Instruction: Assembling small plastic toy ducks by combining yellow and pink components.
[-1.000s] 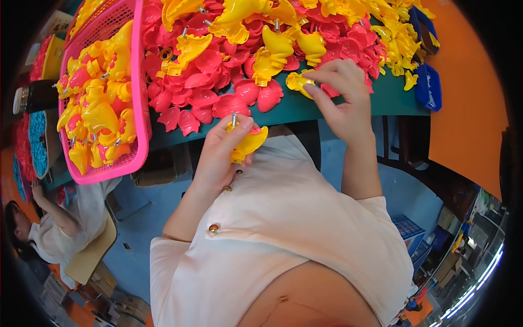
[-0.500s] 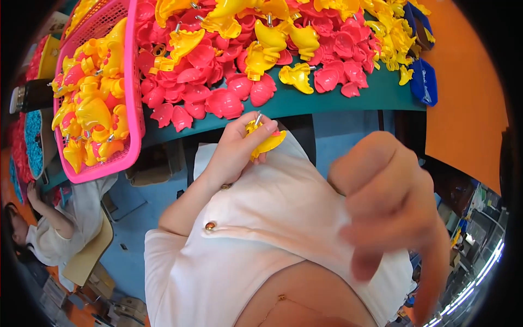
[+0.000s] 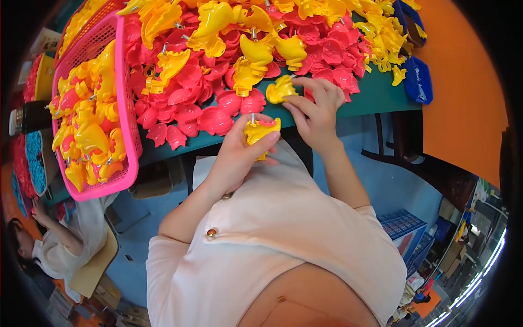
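My left hand is closed around a yellow plastic toy shell with a scalloped red part along it and a metal pin upright at its top. I hold it in front of my body, at the table's near edge. My right hand reaches over the table, thumb and fingers closed on another yellow toy shell that lies on the green top. Its fingertips are at the shell's right side, around the pin. Red petal-like shells pile up just beyond, with yellow shells on top of them.
A pink basket of yellow-and-red toy pieces stands at the left. Blue trays sit on the right of the green table, beside an orange surface. At far left, another person sits near a dark bottle.
My right hand has swung from close in at the right to the yellow shell on the table and closed on it. The shell in my left hand has turned.
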{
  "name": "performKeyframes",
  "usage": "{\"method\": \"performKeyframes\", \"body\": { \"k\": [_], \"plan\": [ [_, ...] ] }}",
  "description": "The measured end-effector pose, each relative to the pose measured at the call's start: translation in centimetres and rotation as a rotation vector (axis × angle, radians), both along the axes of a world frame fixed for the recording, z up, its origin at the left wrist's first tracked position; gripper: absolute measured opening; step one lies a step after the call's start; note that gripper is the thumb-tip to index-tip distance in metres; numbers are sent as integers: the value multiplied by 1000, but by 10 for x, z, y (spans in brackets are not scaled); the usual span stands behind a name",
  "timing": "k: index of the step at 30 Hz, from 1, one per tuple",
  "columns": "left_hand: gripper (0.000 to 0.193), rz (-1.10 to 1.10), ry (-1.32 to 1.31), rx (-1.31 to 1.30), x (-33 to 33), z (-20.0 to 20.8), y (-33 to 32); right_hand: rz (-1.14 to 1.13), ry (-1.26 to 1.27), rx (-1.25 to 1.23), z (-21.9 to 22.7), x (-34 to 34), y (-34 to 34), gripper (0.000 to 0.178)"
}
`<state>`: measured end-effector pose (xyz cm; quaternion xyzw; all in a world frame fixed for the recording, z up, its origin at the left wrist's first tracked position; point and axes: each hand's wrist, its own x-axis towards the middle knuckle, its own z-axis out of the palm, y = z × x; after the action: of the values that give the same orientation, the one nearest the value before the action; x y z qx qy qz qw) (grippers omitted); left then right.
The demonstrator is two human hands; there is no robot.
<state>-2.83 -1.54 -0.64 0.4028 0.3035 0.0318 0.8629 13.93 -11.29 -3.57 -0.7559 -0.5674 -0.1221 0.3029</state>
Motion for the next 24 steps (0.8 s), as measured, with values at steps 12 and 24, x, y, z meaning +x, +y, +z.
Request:
{"method": "performKeyframes", "body": {
  "k": [12, 24],
  "plan": [
    [36, 209, -122, -89, 3, -11, -1, -106, 116, 133, 29, 40, -8, 20],
    [33, 140, -129, 40, 18, 2, 3, 8, -265, -345, 44, 91, 18, 10]
  ]
}}
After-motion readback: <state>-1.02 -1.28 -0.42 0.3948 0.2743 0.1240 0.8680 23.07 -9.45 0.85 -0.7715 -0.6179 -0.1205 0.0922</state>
